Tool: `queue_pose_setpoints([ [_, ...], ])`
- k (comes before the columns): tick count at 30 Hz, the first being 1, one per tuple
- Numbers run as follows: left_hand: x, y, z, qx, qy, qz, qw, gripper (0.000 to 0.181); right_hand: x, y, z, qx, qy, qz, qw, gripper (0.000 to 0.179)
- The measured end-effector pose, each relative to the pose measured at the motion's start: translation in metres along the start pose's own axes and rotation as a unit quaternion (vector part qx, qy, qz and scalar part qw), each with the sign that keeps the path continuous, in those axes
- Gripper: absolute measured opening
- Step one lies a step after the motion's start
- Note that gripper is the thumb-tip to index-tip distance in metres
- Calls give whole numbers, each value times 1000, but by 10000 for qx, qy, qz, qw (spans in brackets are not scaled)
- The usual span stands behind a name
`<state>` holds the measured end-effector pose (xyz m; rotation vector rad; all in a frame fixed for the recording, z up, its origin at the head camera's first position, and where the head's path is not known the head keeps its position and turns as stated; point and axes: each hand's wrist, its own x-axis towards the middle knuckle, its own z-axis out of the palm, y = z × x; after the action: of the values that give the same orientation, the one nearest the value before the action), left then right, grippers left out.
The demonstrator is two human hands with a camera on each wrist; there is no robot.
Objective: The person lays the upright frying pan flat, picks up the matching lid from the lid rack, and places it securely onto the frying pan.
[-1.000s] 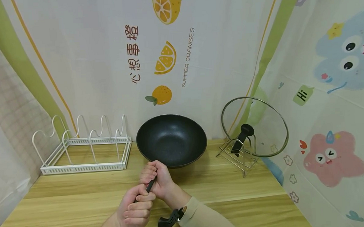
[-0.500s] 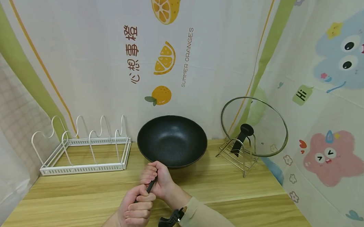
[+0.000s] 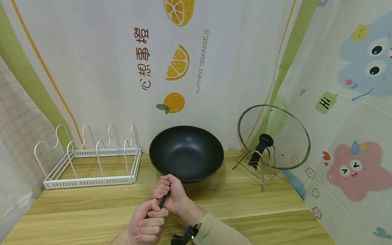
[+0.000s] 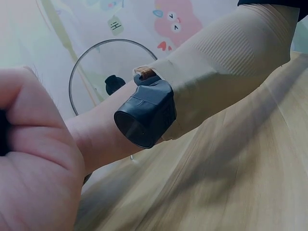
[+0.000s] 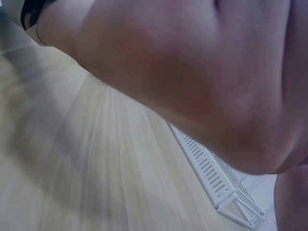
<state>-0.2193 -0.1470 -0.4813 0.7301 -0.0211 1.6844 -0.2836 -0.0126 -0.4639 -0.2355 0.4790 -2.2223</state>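
Note:
A black wok (image 3: 186,152) is in the middle of the head view, its bowl tilted towards me and a shadow on the wood below it. Both hands grip its dark handle (image 3: 164,200), one behind the other. My right hand (image 3: 171,194) has its fingers wrapped round the handle close to the bowl. Nearer to me, my left hand (image 3: 148,225) holds the handle's end, mostly hiding it. In the left wrist view, the left hand (image 4: 41,154) shows large at the left edge. Skin close to the lens fills much of the right wrist view.
A white rack (image 3: 92,181) with tall wire loops stands on the wooden table (image 3: 241,216) to the left. At right, a glass lid (image 3: 291,139) with a black handle leans in a small wire stand (image 3: 262,176). A printed curtain (image 3: 106,68) hangs behind.
The wok has shifted slightly right and a little down in the head view. Both hands keep their grip and have moved only slightly right with it.

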Motion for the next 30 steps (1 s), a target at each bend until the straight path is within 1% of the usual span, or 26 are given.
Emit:
queue_pose_setpoints([
  [9, -2, 2, -3, -107, -18, -62, 9999, 35, 0, 0, -4, -32, 132, -45, 9999, 53],
  [17, -3, 2, -7, -34, 69, -62, 10000, 37, 0, 0, -7, -127, 272, -43, 9995, 52],
  [25, -5, 3, -10, -96, 111, -82, 9999, 36, 0, -1, -10, -38, 284, -31, 9996, 52],
  [30, -7, 4, -14, -172, 108, -107, 9997, 35, 2, 0, -12, -26, 390, -26, 9992, 53],
])
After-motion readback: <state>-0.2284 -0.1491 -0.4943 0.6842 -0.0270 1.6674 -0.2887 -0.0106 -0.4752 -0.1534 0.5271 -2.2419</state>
